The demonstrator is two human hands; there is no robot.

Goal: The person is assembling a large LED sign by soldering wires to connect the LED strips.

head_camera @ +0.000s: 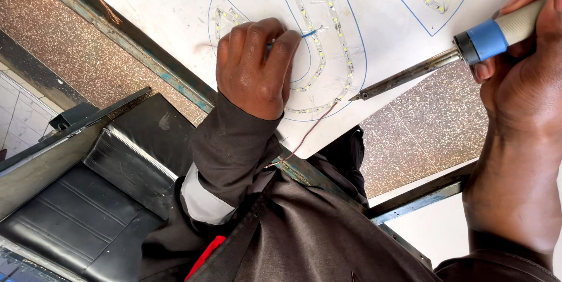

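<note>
Blue-collared soldering iron [468, 54] sits clenched in the right hand [521, 83], its long axis slanting left to a tip near the white LED strip [319, 59] on the white bench [175, 1], where the left hand [254, 68] pinches a thin blue wire [309, 34].

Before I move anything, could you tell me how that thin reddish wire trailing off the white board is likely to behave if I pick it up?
The thin wire would probably be floppy: it curves loosely from the LED strip across the white board. It looks very light, being hair-thin. Tugging may strain its joint, since the soldering iron tip sits by its end.
</note>
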